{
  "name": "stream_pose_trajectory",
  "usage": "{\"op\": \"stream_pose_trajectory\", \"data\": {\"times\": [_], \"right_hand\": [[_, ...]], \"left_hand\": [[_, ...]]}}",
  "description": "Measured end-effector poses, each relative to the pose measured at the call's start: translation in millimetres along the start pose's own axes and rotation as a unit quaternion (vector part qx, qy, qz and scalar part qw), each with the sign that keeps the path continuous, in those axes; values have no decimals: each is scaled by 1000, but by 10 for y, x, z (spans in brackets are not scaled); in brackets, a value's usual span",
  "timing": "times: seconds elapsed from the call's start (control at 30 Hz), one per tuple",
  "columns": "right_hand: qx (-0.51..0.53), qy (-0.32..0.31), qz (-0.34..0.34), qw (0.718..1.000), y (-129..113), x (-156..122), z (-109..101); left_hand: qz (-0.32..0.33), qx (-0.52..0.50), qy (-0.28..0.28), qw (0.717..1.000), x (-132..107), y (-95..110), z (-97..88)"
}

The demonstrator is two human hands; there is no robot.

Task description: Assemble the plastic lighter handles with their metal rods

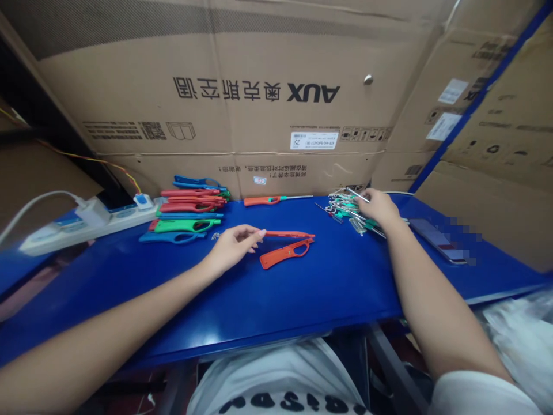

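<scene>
My left hand [233,246] rests on the blue table [302,288], fingers loosely pinched on the near end of a thin orange shell piece [288,234]. Just in front of it lies a second orange handle-shaped shell [285,253]. My right hand [380,208] reaches into a pile of thin metal-tipped parts with green and red ends [348,210]; its fingers are curled on the pile, and what they grip is hidden.
A stack of red, green and blue lighter shells [190,214] lies at the back left beside a white power strip [86,222]. One assembled orange lighter [268,200] lies against the cardboard boxes [242,98]. A phone [436,239] lies at the right.
</scene>
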State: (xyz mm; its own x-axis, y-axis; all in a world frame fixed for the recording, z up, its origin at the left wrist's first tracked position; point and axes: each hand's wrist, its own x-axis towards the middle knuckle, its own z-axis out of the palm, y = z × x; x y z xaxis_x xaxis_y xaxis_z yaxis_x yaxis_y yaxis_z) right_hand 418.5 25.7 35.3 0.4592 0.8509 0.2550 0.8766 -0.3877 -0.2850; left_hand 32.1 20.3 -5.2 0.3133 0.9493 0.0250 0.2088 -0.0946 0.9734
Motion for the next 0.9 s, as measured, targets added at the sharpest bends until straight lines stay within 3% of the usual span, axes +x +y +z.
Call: {"op": "stream_pose_trajectory", "data": {"times": [0.17, 0.27, 0.37, 0.5, 0.6, 0.67, 0.8, 0.9], "right_hand": [[108, 109, -15, 988, -62, -31, -52], [119, 139, -17, 983, -103, -73, -103], [81, 109, -2, 991, -121, -100, -139], [-10, 6, 23, 1000, -94, -78, -125], [-42, -41, 31, 998, -57, -44, -75], [-43, -40, 38, 998, -38, -28, -49], [19, 39, 45, 998, -24, -20, -41], [87, 119, 7, 989, -41, -32, -61]], "left_hand": [[-62, -66, 28, 995, 0, 27, -24], [-72, -57, 23, 996, 6, 9, -30], [-75, -62, 22, 995, 23, -8, -32], [-64, -34, 10, 997, 44, -60, -33], [-15, 40, -5, 999, 32, -122, -30], [44, 100, -11, 994, 2, -142, -30], [184, 256, -6, 949, -79, -90, -41], [259, 332, -42, 906, -116, -43, -47]]}}
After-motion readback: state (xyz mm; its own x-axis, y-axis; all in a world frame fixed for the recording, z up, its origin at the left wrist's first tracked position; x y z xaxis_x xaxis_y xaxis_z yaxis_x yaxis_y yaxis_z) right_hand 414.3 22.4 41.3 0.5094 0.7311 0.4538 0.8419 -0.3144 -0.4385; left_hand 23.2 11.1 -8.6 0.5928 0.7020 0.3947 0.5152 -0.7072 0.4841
